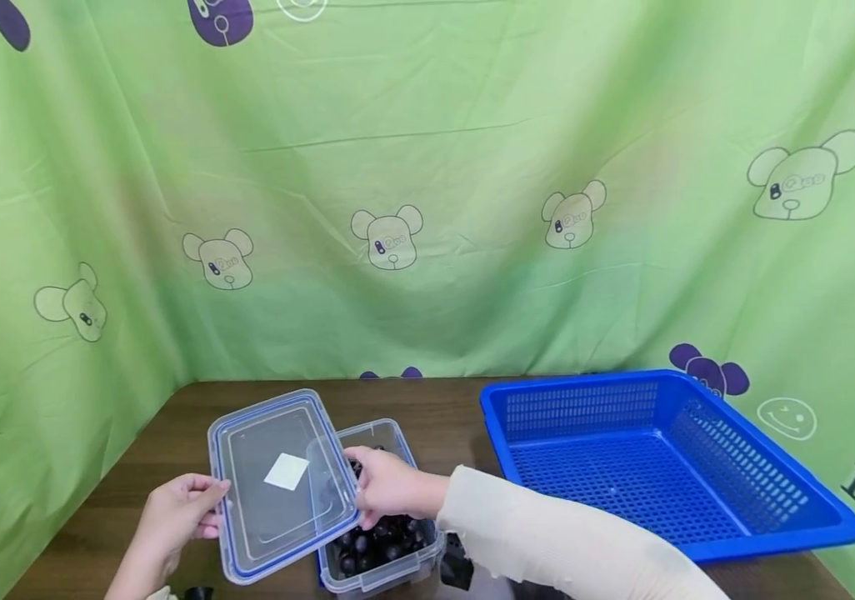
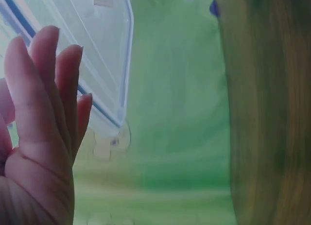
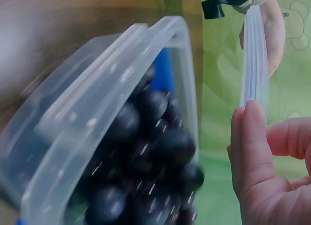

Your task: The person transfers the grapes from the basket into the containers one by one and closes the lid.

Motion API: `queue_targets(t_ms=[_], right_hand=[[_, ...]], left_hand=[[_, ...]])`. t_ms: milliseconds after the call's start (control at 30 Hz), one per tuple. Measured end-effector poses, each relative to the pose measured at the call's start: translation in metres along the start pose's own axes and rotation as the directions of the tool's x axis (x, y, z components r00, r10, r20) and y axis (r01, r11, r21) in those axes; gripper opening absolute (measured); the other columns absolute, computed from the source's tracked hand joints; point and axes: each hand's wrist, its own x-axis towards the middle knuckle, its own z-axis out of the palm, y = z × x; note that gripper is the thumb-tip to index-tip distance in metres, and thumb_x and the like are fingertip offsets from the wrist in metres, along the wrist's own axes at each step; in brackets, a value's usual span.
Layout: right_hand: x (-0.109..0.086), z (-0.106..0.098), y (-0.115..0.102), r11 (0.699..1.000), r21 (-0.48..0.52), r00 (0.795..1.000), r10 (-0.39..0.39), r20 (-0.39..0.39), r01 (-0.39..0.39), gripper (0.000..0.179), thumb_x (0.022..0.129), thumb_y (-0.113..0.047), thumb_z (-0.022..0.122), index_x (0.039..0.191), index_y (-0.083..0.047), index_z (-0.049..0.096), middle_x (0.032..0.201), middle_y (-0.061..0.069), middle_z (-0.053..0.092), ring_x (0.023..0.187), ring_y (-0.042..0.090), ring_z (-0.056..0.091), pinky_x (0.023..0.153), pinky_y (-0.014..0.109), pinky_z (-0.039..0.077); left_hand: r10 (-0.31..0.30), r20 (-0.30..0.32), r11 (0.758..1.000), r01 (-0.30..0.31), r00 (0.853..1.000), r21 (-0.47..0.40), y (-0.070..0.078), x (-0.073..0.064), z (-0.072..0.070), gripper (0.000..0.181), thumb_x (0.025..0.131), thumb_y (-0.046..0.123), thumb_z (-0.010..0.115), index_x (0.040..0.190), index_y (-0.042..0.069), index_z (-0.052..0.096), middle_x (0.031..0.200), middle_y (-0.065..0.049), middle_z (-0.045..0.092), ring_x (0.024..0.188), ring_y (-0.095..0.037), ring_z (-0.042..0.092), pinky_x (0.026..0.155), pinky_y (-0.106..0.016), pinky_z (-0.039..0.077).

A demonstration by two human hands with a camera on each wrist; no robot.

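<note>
A clear rectangular lid (image 1: pixel 258 521) with a blue seal and a small white label is held up, tilted, between both hands. My left hand (image 1: pixel 180 518) pinches its left edge between thumb and fingers. On the opposite edge, my right hand (image 1: pixel 392 485) grips it, with the thumb and fingers also seen in the right wrist view. Below and partly behind the lid stands an uncovered clear plastic container (image 1: pixel 388 577). Dark round fruits like grapes (image 3: pixel 155 152) fill much of it. The lid and right forearm hide part of the container.
A large blue perforated basket (image 1: pixel 772 542) stands to the right on the brown wooden table (image 1: pixel 165 442). A green curtain (image 1: pixel 472 292) printed with bear faces hangs behind and at both sides. Black pieces (image 1: pixel 457 571) show by the right wrist.
</note>
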Motion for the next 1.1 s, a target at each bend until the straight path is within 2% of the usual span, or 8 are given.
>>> queue_targets(t_ms=[233,367,567,700,800,900,1000,1100], right_hand=[[-0.017,-0.041,0.011,0.996,-0.088,1.000,-0.022,0.012,0.023,0.069,0.076,0.021,0.050,0.142,0.010,0.032,0.069,0.011,0.053,0.048,0.011,0.054,0.048,0.029,0.053],[-0.026,-0.060,0.015,0.994,-0.109,1.000,-0.016,-0.003,0.016,0.070,0.075,0.020,0.049,0.143,0.009,0.032,0.068,0.008,0.053,0.049,0.011,0.055,0.052,0.034,0.055],[-0.039,-0.071,0.018,0.999,-0.053,1.000,-0.006,-0.014,0.005,0.072,0.075,0.019,0.048,0.144,0.010,0.029,0.071,0.010,0.053,0.053,0.014,0.057,0.053,0.034,0.054],[-0.044,-0.076,0.015,1.000,0.011,1.000,0.016,0.000,-0.016,0.070,0.079,0.014,0.048,0.145,0.009,0.026,0.075,0.010,0.055,0.058,0.015,0.057,0.053,0.031,0.054],[-0.048,-0.084,0.009,0.998,-0.005,0.998,0.059,0.037,-0.059,0.068,0.084,0.007,0.052,0.147,0.006,0.027,0.079,0.009,0.059,0.061,0.016,0.059,0.054,0.032,0.054],[-0.052,-0.094,-0.002,0.991,-0.114,0.994,0.078,0.073,-0.069,0.065,0.086,0.001,0.056,0.145,0.005,0.032,0.081,0.008,0.062,0.064,0.018,0.061,0.055,0.035,0.055],[-0.051,-0.103,-0.009,0.960,-0.279,0.999,-0.018,0.044,0.030,0.064,0.082,0.003,0.062,0.141,0.006,0.039,0.083,0.006,0.063,0.068,0.019,0.062,0.059,0.034,0.055],[-0.046,-0.106,-0.013,0.858,-0.472,0.972,-0.234,-0.010,0.201,0.060,0.079,0.003,0.069,0.136,0.005,0.047,0.093,0.008,0.064,0.081,0.020,0.063,0.069,0.031,0.054]], left_hand=[[0.035,0.039,0.995,-0.031,0.999,-0.094,0.007,-0.001,0.040,0.010,0.088,-0.001,0.060,0.092,-0.008,0.053,0.062,-0.006,0.061,0.048,-0.013,0.058,0.049,-0.027,0.053],[0.089,0.106,0.984,-0.071,0.990,-0.161,0.010,0.001,0.054,0.009,0.088,-0.002,0.059,0.088,-0.005,0.051,0.060,-0.005,0.060,0.047,-0.012,0.058,0.048,-0.026,0.053],[0.107,0.249,0.968,-0.044,0.963,-0.247,0.017,0.011,0.060,0.010,0.090,-0.001,0.057,0.089,-0.003,0.047,0.060,-0.002,0.059,0.049,-0.010,0.058,0.049,-0.022,0.052],[0.080,0.282,0.971,-0.010,0.956,-0.241,0.027,0.015,0.061,0.010,0.091,-0.001,0.057,0.091,-0.002,0.047,0.060,-0.001,0.058,0.049,-0.009,0.057,0.050,-0.021,0.051],[0.081,0.304,0.972,-0.008,0.949,-0.235,0.033,0.017,0.059,0.010,0.091,-0.002,0.056,0.090,-0.001,0.047,0.061,0.000,0.057,0.049,-0.008,0.056,0.050,-0.020,0.051],[0.084,0.328,0.971,-0.004,0.941,-0.239,0.036,0.018,0.057,0.009,0.090,-0.003,0.056,0.090,-0.001,0.047,0.061,0.000,0.057,0.049,-0.007,0.056,0.050,-0.019,0.050],[0.102,0.351,0.966,-0.008,0.931,-0.257,0.039,0.018,0.055,0.008,0.089,-0.003,0.056,0.090,-0.001,0.048,0.062,0.000,0.057,0.049,-0.007,0.056,0.050,-0.018,0.050],[0.111,0.352,0.963,-0.013,0.930,-0.269,0.043,0.015,0.054,0.007,0.089,-0.003,0.056,0.088,0.000,0.050,0.063,0.000,0.056,0.050,-0.007,0.055,0.051,-0.019,0.050]])
